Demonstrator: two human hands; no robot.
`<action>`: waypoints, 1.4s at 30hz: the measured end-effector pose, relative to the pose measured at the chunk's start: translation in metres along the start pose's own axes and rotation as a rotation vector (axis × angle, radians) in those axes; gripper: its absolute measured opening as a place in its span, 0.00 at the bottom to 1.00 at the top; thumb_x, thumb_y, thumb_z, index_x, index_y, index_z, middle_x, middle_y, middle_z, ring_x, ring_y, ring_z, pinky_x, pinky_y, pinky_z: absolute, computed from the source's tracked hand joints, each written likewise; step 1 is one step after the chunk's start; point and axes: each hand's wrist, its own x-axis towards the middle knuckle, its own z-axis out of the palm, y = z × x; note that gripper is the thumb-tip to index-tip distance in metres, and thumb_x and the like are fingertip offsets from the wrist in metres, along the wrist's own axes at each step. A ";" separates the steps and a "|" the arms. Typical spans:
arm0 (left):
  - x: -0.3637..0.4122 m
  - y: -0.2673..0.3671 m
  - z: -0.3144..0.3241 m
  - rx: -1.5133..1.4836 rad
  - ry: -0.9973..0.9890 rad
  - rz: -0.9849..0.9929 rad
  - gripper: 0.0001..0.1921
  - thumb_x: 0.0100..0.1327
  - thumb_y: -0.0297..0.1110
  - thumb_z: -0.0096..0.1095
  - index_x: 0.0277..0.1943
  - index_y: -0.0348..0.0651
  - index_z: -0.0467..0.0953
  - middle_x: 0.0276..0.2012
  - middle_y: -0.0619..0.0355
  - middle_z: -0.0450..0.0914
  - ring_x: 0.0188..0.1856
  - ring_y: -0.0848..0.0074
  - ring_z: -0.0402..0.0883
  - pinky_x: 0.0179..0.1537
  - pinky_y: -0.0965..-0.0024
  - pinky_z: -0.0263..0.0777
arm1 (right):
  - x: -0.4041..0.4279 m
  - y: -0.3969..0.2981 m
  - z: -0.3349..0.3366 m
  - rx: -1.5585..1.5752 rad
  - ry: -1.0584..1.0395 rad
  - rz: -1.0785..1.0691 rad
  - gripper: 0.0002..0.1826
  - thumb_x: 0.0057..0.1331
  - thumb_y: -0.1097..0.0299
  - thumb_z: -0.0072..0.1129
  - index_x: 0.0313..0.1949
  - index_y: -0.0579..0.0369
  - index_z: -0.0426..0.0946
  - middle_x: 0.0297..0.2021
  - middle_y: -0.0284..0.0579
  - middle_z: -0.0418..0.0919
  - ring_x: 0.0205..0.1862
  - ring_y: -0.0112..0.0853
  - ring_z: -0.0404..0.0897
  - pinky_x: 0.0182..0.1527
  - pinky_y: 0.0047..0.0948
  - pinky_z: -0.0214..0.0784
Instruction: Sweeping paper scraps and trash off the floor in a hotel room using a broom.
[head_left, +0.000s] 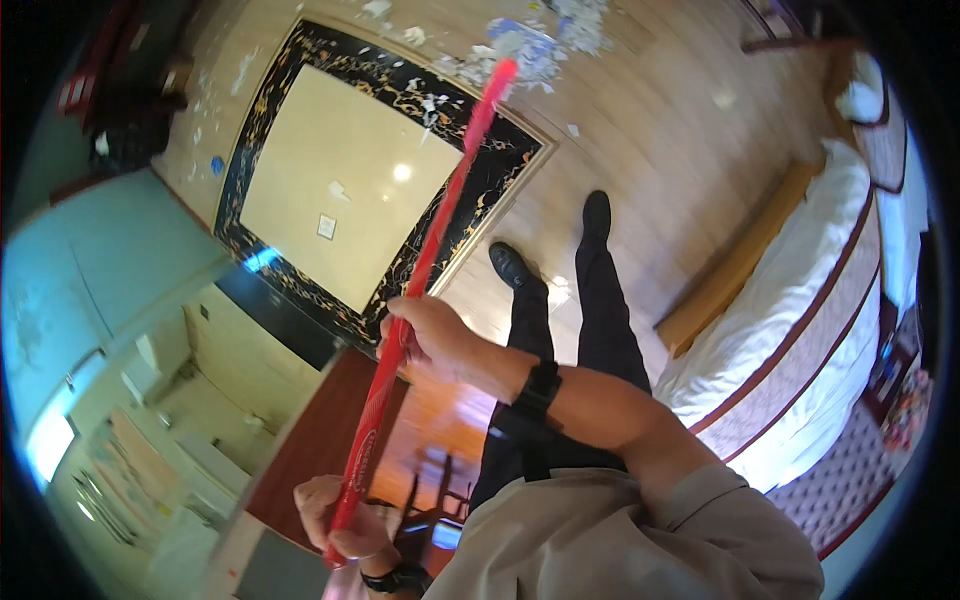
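A long red pole (439, 236), possibly a broom handle, slants across the view and bears printed writing near its lower end. My right hand (424, 337) wraps around its middle. Near the pole's bottom end, my left hand (345, 517) grips it with the fingers curled. The pole's pinkish far end reaches over a heap of white and bluish scraps (529, 64) on the wood-look floor (675, 120); what is fixed to that end cannot be made out. Black wristbands are on both wrists.
Cream floor tile with a black marbled border (345, 187) lies ahead. A bed with white bedding (780, 300) stands at right. At left are a bathroom (202, 420) and a bluish panel (97, 262). My black shoes (510, 264) stand between tile and bed. Loose scraps and a blue bit (217, 165) dot the floor.
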 end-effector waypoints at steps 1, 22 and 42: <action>0.002 0.002 -0.004 -0.059 0.045 -0.067 0.29 0.65 0.60 0.45 0.29 0.35 0.71 0.27 0.53 0.69 0.26 0.69 0.70 0.27 0.69 0.65 | -0.001 0.014 -0.002 0.013 0.013 0.052 0.10 0.66 0.62 0.48 0.35 0.55 0.69 0.27 0.44 0.75 0.27 0.40 0.81 0.22 0.34 0.70; -0.048 -0.024 -0.030 -0.001 -0.231 -0.149 0.27 0.48 0.31 0.73 0.52 0.36 0.74 0.34 0.50 0.78 0.32 0.60 0.80 0.33 0.64 0.75 | -0.003 0.056 0.069 -0.592 0.036 0.297 0.08 0.68 0.61 0.53 0.37 0.49 0.68 0.21 0.34 0.70 0.19 0.31 0.72 0.23 0.33 0.66; -0.341 -0.092 0.098 -0.170 -0.217 -1.359 0.17 0.60 0.36 0.55 0.48 0.33 0.77 0.32 0.47 0.83 0.30 0.66 0.83 0.34 0.65 0.77 | 0.011 0.021 -0.018 -0.316 0.235 0.886 0.12 0.69 0.71 0.46 0.44 0.70 0.65 0.25 0.32 0.69 0.16 0.14 0.64 0.17 0.13 0.56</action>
